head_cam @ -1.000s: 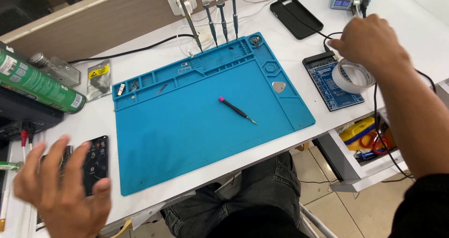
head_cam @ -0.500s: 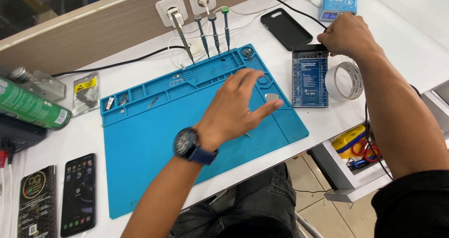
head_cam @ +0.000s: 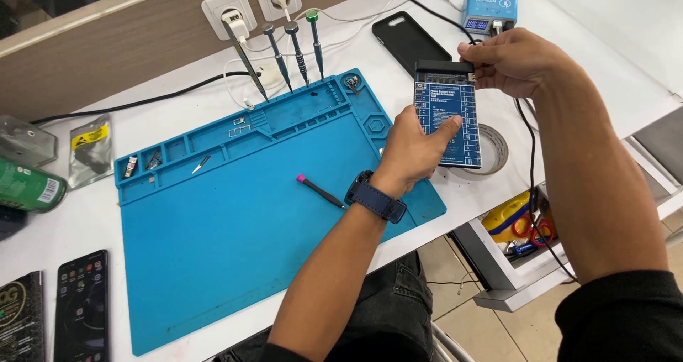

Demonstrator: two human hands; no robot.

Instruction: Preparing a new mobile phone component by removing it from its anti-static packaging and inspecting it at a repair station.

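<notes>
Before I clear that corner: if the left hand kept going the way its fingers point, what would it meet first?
The left hand grips the blue board, fingers pointing up and right. Beyond the board, probably the right hand at its top end; depth is unclear.

Both arms reach forward and meet, raised. The left hand [head_cam: 413, 148], a dark watch strapped at its wrist, has the forearm bare and angled up to the right, fingers curled in a grip, thumb pressed flat on top. The right hand [head_cam: 516, 59], arm bare below a black sleeve, pinches with bent fingertips from the far side.
</notes>
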